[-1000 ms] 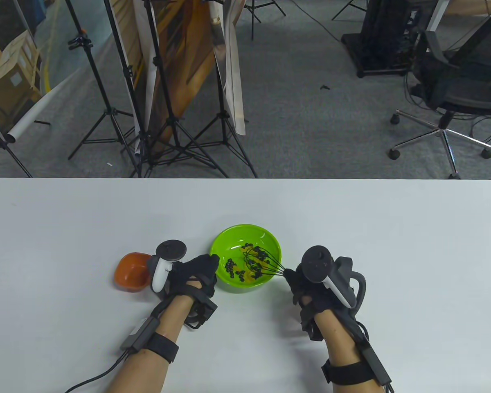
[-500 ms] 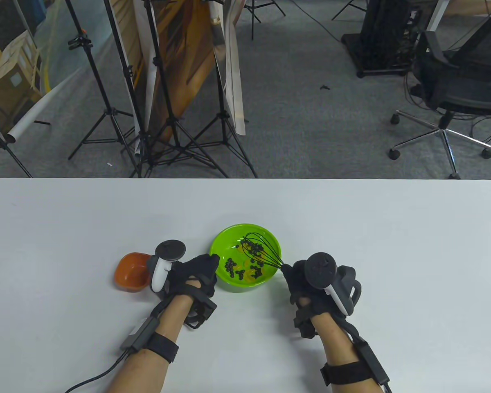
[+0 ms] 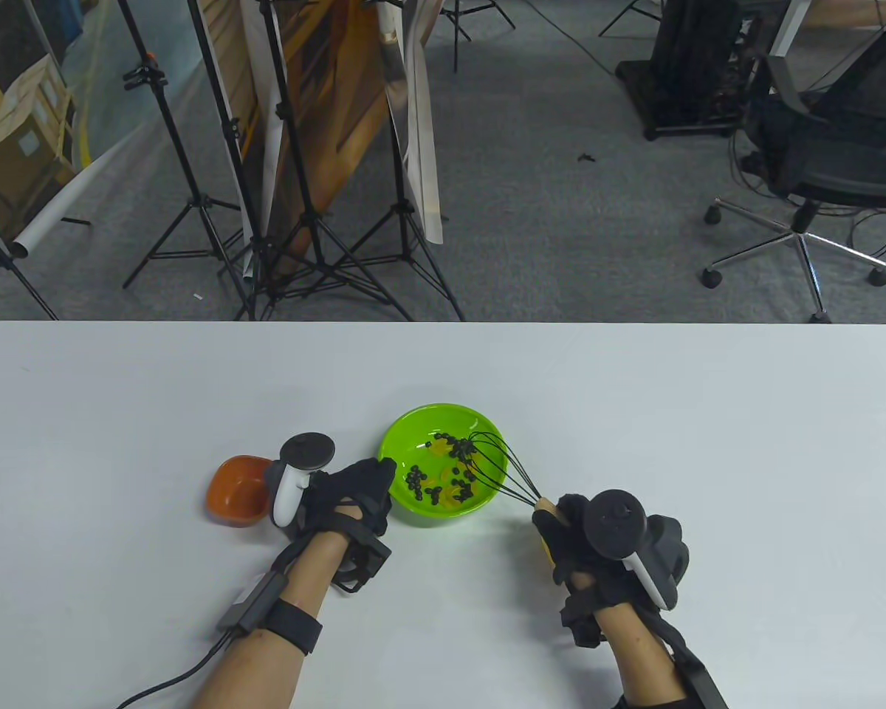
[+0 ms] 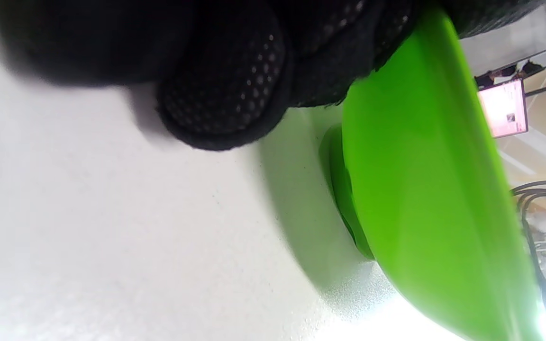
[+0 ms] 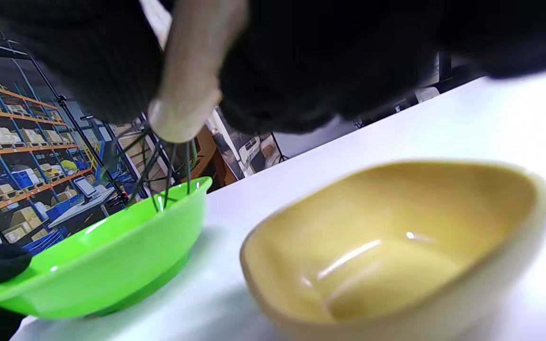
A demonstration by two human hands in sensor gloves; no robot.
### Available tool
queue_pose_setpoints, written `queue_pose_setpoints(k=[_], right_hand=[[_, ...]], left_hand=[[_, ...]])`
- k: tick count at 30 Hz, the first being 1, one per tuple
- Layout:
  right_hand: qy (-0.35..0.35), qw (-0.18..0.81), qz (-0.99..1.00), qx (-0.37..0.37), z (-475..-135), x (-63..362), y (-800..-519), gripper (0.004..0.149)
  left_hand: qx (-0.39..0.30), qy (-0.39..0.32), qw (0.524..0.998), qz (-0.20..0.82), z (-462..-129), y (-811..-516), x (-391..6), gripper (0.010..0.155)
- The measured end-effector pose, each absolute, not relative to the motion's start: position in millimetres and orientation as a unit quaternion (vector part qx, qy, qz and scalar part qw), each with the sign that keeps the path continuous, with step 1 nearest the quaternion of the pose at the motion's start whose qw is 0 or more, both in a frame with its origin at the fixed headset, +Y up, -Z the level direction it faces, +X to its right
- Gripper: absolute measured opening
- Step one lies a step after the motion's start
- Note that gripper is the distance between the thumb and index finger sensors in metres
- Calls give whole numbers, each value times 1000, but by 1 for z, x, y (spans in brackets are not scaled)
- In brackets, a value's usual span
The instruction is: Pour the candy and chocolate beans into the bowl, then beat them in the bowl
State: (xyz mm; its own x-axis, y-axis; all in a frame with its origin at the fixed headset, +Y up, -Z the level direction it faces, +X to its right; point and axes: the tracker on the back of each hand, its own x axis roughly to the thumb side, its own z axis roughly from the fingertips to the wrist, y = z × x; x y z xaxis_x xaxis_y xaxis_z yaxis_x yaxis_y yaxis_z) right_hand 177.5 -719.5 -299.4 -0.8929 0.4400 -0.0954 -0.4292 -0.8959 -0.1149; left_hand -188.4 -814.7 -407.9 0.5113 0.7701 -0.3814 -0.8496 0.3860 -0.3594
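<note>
A green bowl (image 3: 406, 427) stands on the white table and holds black chocolate beans (image 3: 416, 480) and yellow candies (image 3: 450, 493). My left hand (image 3: 373, 480) grips the bowl's left rim; in the left wrist view its fingers (image 4: 225, 90) curl against the green bowl (image 4: 424, 180) from outside. My right hand (image 3: 561, 528) grips the wooden handle (image 5: 192, 80) of a black wire whisk (image 3: 498, 469). The whisk's head leans over the right rim into the green bowl (image 5: 112, 265), among the beans.
An empty orange bowl (image 3: 236, 491) sits just left of my left hand. An empty yellow bowl (image 5: 396, 251) sits under my right hand, mostly hidden in the table view. Tripods and an office chair stand on the floor beyond the table's far edge.
My right hand has pulled back to the right and toward me, dragging the whisk head from the bowl's middle to its right side. Beans shifted toward the far side. My left hand stayed put.
</note>
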Motion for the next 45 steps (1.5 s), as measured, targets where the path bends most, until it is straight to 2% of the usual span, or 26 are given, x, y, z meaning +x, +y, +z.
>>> queue_pose_setpoints(k=[4,7,16,20,23,27,30,37,42,45], right_hand=[[-70,240,967,-52,-298,179,-719,60],[-29,217,975,-48,-300,177,-725,60],[-31,247,968,-43,-300,187,-722,60],[-68,284,951,-99,-294,220,-709,60],[-76,279,943,-164,-293,251,-713,59],[-63,240,938,-241,-294,283,-732,58],[-55,203,940,-268,-297,290,-743,58],[-24,100,953,-283,-306,285,-760,57],[25,70,958,-277,-313,281,-771,56],[24,53,960,-273,-315,278,-773,56]], left_hand=[[-262,77,828,489,-408,-815,-189,47],[-262,77,829,488,-408,-815,-189,47],[-260,77,830,487,-408,-815,-189,47],[-262,76,828,490,-408,-815,-189,47],[-262,76,828,490,-408,-815,-189,48],[-262,77,827,491,-408,-815,-189,48],[-262,78,828,489,-408,-815,-189,48],[-261,77,829,489,-408,-815,-189,49],[-263,76,827,490,-408,-816,-189,49],[-262,76,828,489,-408,-816,-189,49]])
